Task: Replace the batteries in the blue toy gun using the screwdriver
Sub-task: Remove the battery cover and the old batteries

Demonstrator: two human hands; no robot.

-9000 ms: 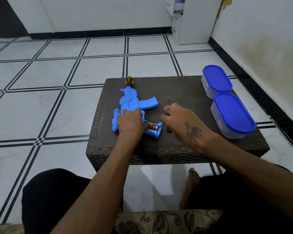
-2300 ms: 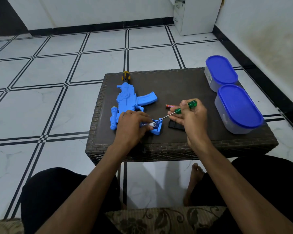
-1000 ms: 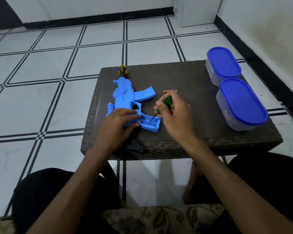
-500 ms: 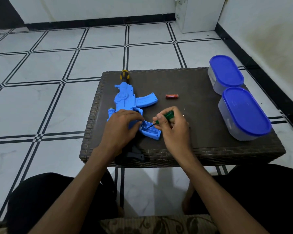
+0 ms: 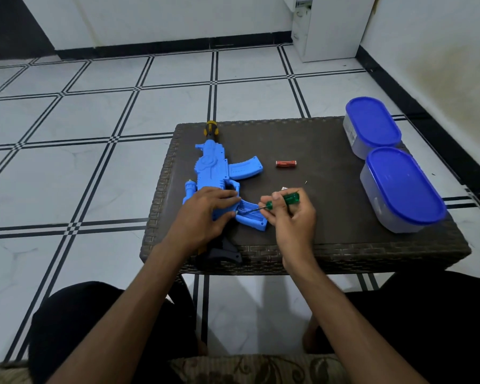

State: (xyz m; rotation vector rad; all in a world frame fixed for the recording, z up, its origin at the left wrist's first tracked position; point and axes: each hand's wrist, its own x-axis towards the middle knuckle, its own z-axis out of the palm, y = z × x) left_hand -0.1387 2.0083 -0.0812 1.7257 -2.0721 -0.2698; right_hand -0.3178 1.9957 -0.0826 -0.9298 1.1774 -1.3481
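Observation:
The blue toy gun (image 5: pixel 214 167) lies on the dark wicker table (image 5: pixel 330 167), muzzle pointing away, with its battery compartment (image 5: pixel 251 216) open near the front edge. My left hand (image 5: pixel 205 212) grips the gun's body just left of the compartment. My right hand (image 5: pixel 291 217) holds a green-handled screwdriver (image 5: pixel 284 199), whose tip reaches into the open compartment. A red battery (image 5: pixel 286 163) lies loose on the table behind my right hand. A small screw (image 5: pixel 306 182) lies near it.
Two tubs with blue lids (image 5: pixel 372 126) (image 5: pixel 402 187) stand along the table's right side. A dark part (image 5: pixel 225 252) of the gun's stock hangs at the table's front edge. My knees are below the table; tiled floor lies to the left.
The red battery came out of the gun and now lies on the table. My right hand picked up the screwdriver and brought its tip into the compartment; my left hand stayed on the gun.

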